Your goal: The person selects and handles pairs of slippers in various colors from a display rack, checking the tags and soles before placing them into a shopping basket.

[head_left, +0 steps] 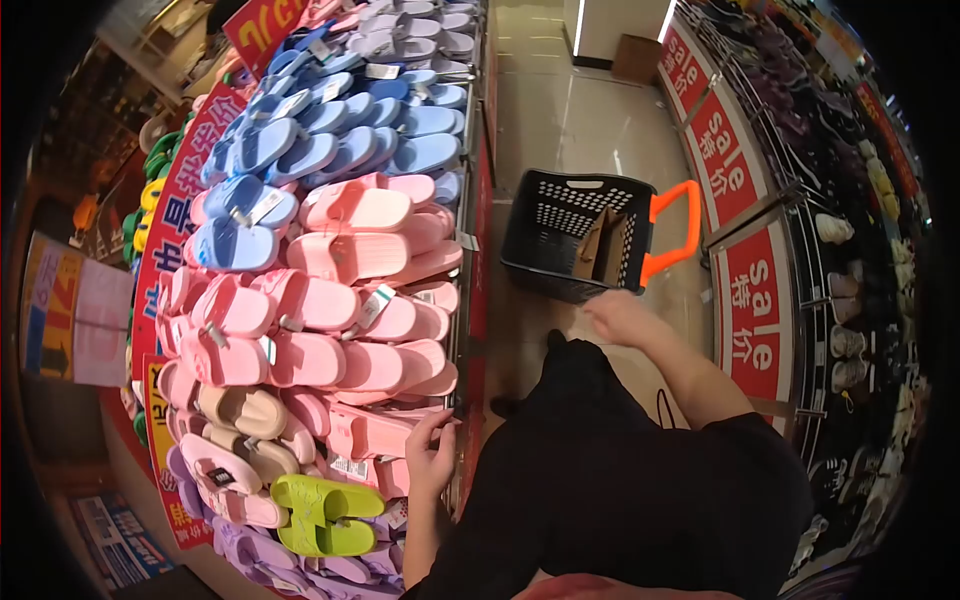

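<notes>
My left hand [430, 456] is at the aisle-side edge of the slipper display, beside a pink slipper [368, 430]. Its fingers are loosely bent and apart, and I see nothing held in them. My right hand [622, 317] is in front of my body, by the near rim of a black shopping basket [530, 245]. Its fingers are curled together; whether they hold anything, or touch the rim, is hidden. The basket has an orange handle [683, 235] on its right side and a brown cardboard item [600, 247] inside.
Rows of blue slippers [345, 125], pink ones [305, 300] and a green pair [325, 512] fill the left display. Red sale signs [752, 310] front a shoe rack [850, 330] on the right. A brown box [636, 60] stands by a pillar up the tiled aisle [580, 110].
</notes>
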Demonstrator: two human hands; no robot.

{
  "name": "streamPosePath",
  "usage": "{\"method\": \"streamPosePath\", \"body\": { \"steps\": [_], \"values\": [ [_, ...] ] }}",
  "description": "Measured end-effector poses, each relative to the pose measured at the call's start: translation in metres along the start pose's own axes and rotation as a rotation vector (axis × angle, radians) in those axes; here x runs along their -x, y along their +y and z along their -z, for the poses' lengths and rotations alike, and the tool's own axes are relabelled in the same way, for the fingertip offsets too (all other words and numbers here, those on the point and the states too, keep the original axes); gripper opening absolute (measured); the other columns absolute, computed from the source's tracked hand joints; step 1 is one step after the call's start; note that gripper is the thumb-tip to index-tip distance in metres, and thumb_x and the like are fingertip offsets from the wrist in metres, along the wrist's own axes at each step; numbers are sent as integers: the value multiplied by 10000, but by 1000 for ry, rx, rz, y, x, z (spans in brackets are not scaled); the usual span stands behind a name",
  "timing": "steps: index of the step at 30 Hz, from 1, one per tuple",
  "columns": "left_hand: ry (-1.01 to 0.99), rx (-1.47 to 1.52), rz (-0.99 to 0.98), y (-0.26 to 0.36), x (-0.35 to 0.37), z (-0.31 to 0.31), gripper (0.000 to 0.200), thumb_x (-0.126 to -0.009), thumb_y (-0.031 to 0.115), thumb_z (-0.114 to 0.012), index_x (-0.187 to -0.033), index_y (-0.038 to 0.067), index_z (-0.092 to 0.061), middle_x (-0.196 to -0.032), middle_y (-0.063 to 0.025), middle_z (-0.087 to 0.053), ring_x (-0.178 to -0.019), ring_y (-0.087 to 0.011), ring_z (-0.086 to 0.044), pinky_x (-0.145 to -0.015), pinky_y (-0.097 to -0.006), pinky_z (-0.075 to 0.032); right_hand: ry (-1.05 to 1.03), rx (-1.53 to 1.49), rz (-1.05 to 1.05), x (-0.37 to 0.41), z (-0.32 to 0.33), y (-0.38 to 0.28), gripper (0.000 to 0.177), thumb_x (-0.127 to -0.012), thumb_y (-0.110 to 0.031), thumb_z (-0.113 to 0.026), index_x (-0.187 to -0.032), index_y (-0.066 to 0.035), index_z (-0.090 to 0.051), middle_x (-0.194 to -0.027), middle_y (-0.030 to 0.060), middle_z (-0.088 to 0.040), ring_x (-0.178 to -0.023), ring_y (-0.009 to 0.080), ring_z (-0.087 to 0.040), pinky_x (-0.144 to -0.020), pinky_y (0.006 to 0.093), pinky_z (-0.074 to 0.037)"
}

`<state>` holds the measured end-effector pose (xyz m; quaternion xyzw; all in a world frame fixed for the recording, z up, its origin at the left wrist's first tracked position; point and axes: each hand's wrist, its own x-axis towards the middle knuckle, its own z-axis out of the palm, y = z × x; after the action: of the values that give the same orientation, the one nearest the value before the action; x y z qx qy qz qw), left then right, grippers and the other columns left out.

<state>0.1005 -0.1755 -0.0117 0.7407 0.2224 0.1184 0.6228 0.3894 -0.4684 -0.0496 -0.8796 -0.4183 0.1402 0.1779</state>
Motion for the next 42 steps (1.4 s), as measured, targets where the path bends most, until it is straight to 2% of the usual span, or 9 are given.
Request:
{"method": "streamPosePath", "body": {
  "steps": [5, 12, 16, 18, 20, 26, 31, 37, 42],
  "values": [
    [-86, -89, 27, 4, -30, -45, 198, -905, 24, -593, -1086, -33, -649, -945, -121, -682, -885, -177, -653, -819, -280, -509, 194, 354, -426, 20, 30, 134, 360, -773, -98, -627, -1129, -50, -653, -1265, 147, -589, -1190, 330, -537, -1016, 458, -429],
    [-232, 21, 279, 7, -86, -135, 221, -961, 80, -571, -1148, -33, -609, -962, -76, -672, -902, -114, -632, -811, -246, -507, -92, 640, -371, 21, 69, 243, 354, -799, -120, -632, -1151, -92, -659, -1325, 118, -554, -1357, 298, -392, -1174, 513, -204],
    [-269, 34, 335, 11, -129, -194, 229, -968, 96, -560, -1154, -28, -608, -964, -78, -671, -902, -125, -639, -816, -262, -512, -224, 639, -203, 28, 56, 286, 288, -744, -116, -668, -1030, -142, -692, -872, 77, -683, -1079, 288, -587, -1158, 487, -236],
    [-409, 65, 345, 11, -152, -229, 241, -970, 99, -548, -1176, -15, -602, -989, -86, -670, -907, -137, -643, -817, -269, -513, -81, 624, 50, 31, 64, 287, 176, -736, -114, -669, -908, -136, -701, -756, 58, -658, -929, 265, -622, -1057, 445, -366],
    [-495, 7, 278, 15, -180, -266, 266, -963, 104, -556, -1202, -8, -589, -993, -90, -664, -908, -144, -641, -816, -272, -512, -304, 579, 22, 34, 68, 280, 139, -727, -130, -672, -863, -133, -702, -703, 60, -645, -842, 255, -640, -888, 424, -458],
    [-897, -233, 54, 6, -241, -365, 489, -902, 166, -624, -1354, 37, -488, -1122, -147, -603, -978, -228, -623, -862, -336, -512, -443, 283, 198, 22, 65, 250, 128, -722, -197, -700, -845, -162, -686, -687, 69, -646, -720, 281, -670, -624, 417, -509],
    [-1145, -427, 25, 3, -259, -389, 652, -887, 234, -639, -1445, 17, -381, -1266, -219, -563, -1171, -318, -564, -994, -375, -463, -358, 103, 238, -14, 56, 235, 150, -745, -260, -712, -849, -158, -676, -658, 80, -638, -667, 293, -665, -594, 431, -515],
    [-831, -466, 46, -14, -291, -372, 411, -870, 244, -659, -1149, -18, -508, -1062, -214, -638, -1017, -371, -617, -870, -435, -489, -247, 52, 60, -89, 32, 203, 239, -749, -302, -735, -862, -110, -647, -685, 110, -651, -668, 321, -663, -606, 450, -520],
    [-754, -372, 90, -25, -358, -337, 547, -889, 262, -644, -1321, -30, -476, -1161, -244, -618, -1093, -394, -590, -930, -432, -475, -70, 25, -32, -162, 28, 191, 209, -781, -255, -696, -911, -99, -649, -783, 110, -668, -742, 318, -670, -641, 434, -526]
  ]
}}
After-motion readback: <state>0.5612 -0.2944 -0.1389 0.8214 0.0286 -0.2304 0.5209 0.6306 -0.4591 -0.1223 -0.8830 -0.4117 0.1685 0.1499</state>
